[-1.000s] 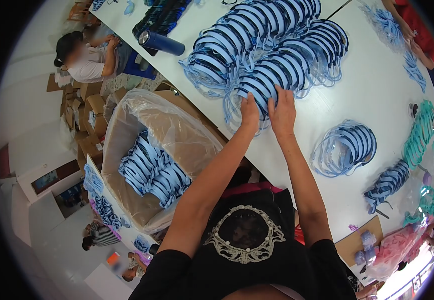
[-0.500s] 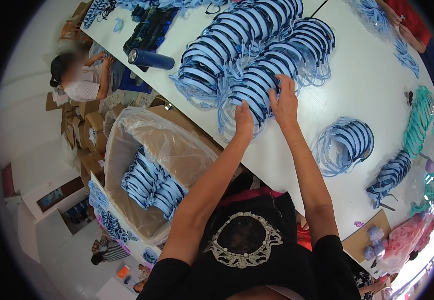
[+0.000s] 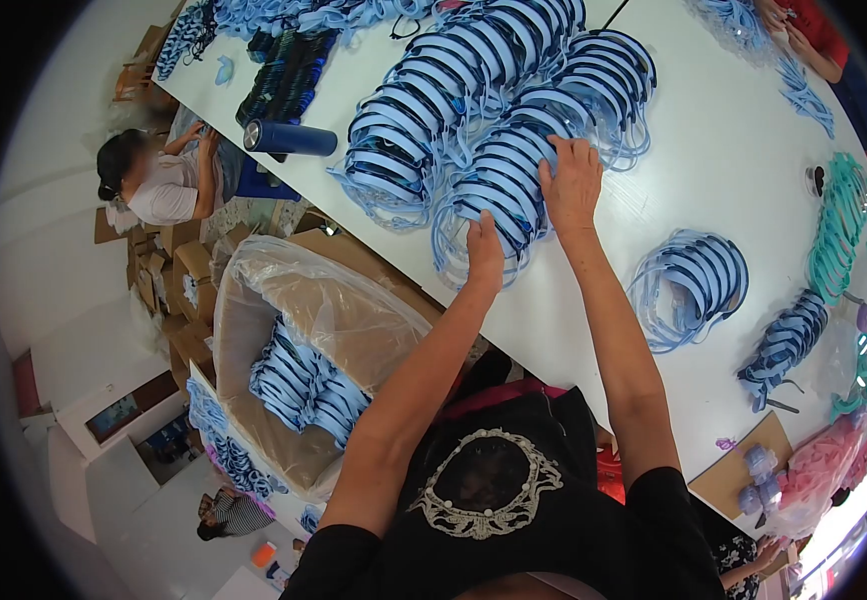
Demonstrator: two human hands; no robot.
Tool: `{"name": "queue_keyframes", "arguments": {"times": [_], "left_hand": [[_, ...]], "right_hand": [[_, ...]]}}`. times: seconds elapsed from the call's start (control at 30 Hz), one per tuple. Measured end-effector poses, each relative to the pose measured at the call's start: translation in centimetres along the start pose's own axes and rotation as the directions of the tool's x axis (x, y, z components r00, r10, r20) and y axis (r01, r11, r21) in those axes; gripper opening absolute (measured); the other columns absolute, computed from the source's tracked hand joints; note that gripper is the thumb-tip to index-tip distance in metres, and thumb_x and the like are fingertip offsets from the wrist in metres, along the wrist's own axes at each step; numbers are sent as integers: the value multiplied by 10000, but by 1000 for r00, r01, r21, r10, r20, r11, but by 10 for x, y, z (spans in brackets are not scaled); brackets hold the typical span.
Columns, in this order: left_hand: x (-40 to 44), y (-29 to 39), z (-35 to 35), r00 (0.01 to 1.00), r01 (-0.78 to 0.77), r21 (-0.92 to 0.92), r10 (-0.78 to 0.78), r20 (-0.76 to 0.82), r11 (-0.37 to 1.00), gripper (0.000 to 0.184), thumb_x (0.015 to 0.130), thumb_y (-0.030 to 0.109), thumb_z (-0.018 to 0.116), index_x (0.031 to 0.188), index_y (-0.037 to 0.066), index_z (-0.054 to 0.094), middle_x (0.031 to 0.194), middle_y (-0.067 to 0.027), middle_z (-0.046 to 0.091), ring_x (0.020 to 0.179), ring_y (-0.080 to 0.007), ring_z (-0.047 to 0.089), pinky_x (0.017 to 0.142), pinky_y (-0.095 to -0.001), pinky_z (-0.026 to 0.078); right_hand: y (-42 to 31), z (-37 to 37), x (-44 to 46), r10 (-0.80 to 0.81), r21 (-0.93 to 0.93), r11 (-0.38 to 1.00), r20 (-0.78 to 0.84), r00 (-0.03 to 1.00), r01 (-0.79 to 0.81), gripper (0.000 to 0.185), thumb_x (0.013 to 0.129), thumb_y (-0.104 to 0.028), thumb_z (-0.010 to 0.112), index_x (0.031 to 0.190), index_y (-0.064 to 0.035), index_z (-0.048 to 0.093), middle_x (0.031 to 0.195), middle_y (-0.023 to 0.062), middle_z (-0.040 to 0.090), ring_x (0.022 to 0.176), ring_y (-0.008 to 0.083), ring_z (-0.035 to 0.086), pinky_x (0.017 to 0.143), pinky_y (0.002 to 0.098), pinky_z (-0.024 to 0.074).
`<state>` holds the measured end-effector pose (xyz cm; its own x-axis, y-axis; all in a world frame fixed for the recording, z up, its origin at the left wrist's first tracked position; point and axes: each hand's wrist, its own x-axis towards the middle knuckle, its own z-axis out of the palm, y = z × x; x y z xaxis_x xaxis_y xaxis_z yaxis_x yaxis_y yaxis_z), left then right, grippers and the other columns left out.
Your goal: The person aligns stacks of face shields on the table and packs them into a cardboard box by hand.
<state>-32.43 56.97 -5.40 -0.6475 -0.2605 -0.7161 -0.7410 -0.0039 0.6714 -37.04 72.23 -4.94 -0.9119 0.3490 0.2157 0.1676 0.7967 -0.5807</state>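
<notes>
The left hand touched the near end of the row of blue bands, its grip impossible to tell. The right hand, thumb and fingers apart, touched that row's right side on the desk.

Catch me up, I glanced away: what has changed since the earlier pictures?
The right hand has moved farther along the row of blue bands, away from the person and from the left hand. The view turned slightly. Both hands are still at the row, with no visible release; the bottle stayed put.
</notes>
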Motion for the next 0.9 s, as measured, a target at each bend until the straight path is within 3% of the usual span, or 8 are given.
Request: {"name": "queue_keyframes", "arguments": {"times": [0.17, 0.27, 0.43, 0.5, 0.57, 0.67, 0.83, 0.9], "left_hand": [[7, -16, -6, 997, -5, -140, 16, 79, 990, 591, 1052, 445, 439, 1407, -27, 460, 1248, -99, 588, 1106, -209, 552, 979, -321, 425], [7, -16, -4, 991, 16, -235, 16, 135, 972, 580, 1051, 437, 445, 1418, -12, 452, 1257, -93, 585, 1119, -203, 551, 972, -319, 433], [20, -28, 8, 997, -47, -241, 61, 51, 969, 576, 1049, 432, 448, 1426, -3, 442, 1291, -97, 569, 1149, -203, 550, 987, -317, 437], [18, -24, 10, 998, -42, -244, 52, 35, 969, 570, 1050, 425, 447, 1420, -8, 445, 1313, -108, 555, 1158, -210, 547, 1011, -317, 424], [12, -17, 10, 998, -20, -264, 36, 55, 964, 566, 1051, 422, 442, 1405, -21, 458, 1298, -118, 564, 1158, -219, 547, 1016, -323, 416], [12, -10, 10, 992, -54, -190, 73, 99, 980, 561, 1053, 418, 436, 1364, -45, 486, 1259, -137, 581, 1148, -234, 547, 1013, -338, 408], [17, -4, 18, 978, -164, -1, 163, 126, 986, 549, 1057, 422, 417, 1285, -66, 519, 1212, -172, 604, 1104, -267, 546, 993, -361, 404], [15, 1, 20, 979, -163, -23, 164, 119, 986, 549, 1060, 423, 407, 1301, -59, 510, 1244, -183, 598, 1127, -278, 542, 1007, -356, 395]], "right_hand": [[0, 11, -1, -142, 29, 989, -66, 988, 144, 444, 802, -66, 707, 1233, -105, 607, 1245, 94, 582, 1118, 318, 558, 943, 391, 459], [9, 21, 13, -235, 192, 956, 39, 971, 223, 423, 781, -47, 715, 1190, -105, 622, 1315, 75, 575, 1150, 297, 551, 958, 402, 438], [3, -2, 43, -356, -20, 934, -15, 934, 356, 392, 760, -82, 746, 1136, -125, 644, 1286, 96, 598, 1178, 328, 543, 984, 442, 447], [11, 3, 48, -355, -15, 935, -25, 935, 354, 373, 772, -101, 751, 1129, -126, 644, 1275, 118, 609, 1157, 368, 561, 972, 457, 457], [22, 10, 50, -215, 211, 959, 99, 972, 191, 332, 800, -115, 746, 1115, -125, 644, 1291, 143, 605, 1133, 381, 584, 974, 450, 455], [33, 9, 50, -268, 292, 932, 154, 951, 215, 381, 825, -125, 734, 1187, -104, 617, 1310, 166, 599, 1118, 388, 598, 996, 439, 452], [33, 8, 40, -179, 264, 949, -3, 984, 173, 581, 828, -163, 750, 1354, -60, 527, 1312, 155, 591, 1175, 351, 567, 998, 423, 457], [27, -2, 48, -165, 83, 982, -52, 985, 168, 651, 813, -243, 782, 1383, -71, 517, 1319, 137, 577, 1226, 335, 524, 1002, 417, 449]]}}
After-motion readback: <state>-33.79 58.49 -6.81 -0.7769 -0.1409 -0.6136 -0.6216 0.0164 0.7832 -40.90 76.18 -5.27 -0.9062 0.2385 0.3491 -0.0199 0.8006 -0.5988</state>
